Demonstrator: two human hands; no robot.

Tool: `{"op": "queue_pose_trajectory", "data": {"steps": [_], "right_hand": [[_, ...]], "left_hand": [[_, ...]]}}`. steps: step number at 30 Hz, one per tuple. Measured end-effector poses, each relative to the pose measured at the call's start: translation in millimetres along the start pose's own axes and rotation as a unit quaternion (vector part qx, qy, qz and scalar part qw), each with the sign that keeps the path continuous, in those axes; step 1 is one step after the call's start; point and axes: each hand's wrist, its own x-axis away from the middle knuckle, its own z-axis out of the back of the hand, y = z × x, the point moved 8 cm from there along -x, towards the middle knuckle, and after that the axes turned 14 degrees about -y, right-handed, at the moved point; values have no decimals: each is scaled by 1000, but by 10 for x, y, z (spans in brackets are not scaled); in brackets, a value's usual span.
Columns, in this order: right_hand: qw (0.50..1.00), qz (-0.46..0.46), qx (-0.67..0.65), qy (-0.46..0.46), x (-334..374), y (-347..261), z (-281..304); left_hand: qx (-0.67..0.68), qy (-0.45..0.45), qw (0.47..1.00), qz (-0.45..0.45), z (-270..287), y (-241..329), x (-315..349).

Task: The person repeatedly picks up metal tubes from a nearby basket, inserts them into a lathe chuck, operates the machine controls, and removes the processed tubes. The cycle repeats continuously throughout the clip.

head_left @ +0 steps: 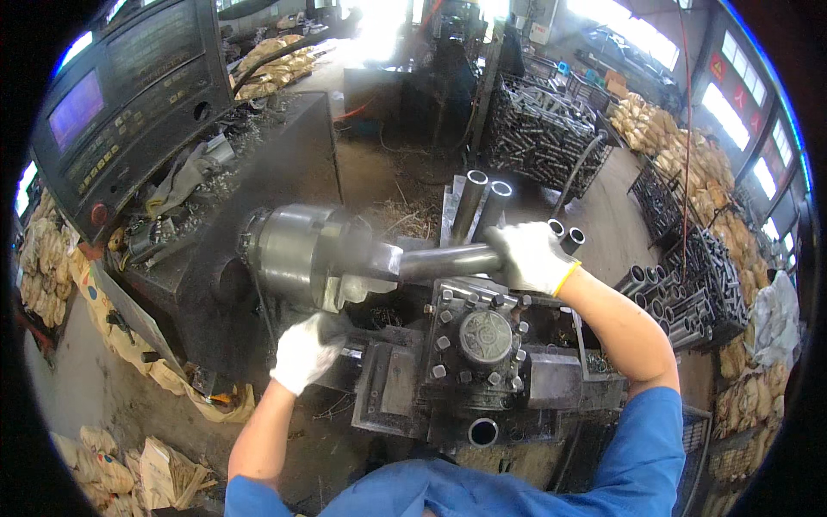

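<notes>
A steel lathe chuck sits left of centre, its jaws around the left end of a metal tube. My right hand, in a white glove with a yellow cuff, is closed around the tube's right end. Below the chuck is my left hand, also in a white glove. Its fingers are smeared by motion, so whether they touch or hold anything is unclear. Just in front of the tube is a square tool post with several bolts around its top.
Two tubes lean behind the tube. More cut tubes are piled at right. Metal crates full of parts stand further back. A control panel with a lit screen rises at upper left. Sacks line the right wall.
</notes>
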Motion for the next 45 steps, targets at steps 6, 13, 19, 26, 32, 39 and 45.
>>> {"op": "queue_pose_trajectory", "data": {"steps": [6,13,19,26,32,39,45], "right_hand": [[990,-52,-120,-59,-100,452,-558],[974,-59,-15,-217,-562,251,-1304],[966,103,-201,-130,-615,254,-1758],[955,142,-226,-128,-588,205,-1722],[943,145,-249,-164,-818,182,-1809],[947,130,-211,-205,-1053,-18,-1936],[757,67,-509,-404,-1621,-644,-1371]], "left_hand": [[107,-75,987,95,-716,-443,550],[179,-52,972,146,-1095,-1002,1057],[353,116,885,279,-1453,-2262,2037],[520,406,662,355,-1240,-3098,3028],[522,487,627,313,-1049,-3316,3136],[667,409,564,265,-1079,-3621,3031],[731,339,491,330,-917,-3412,2924]]}}
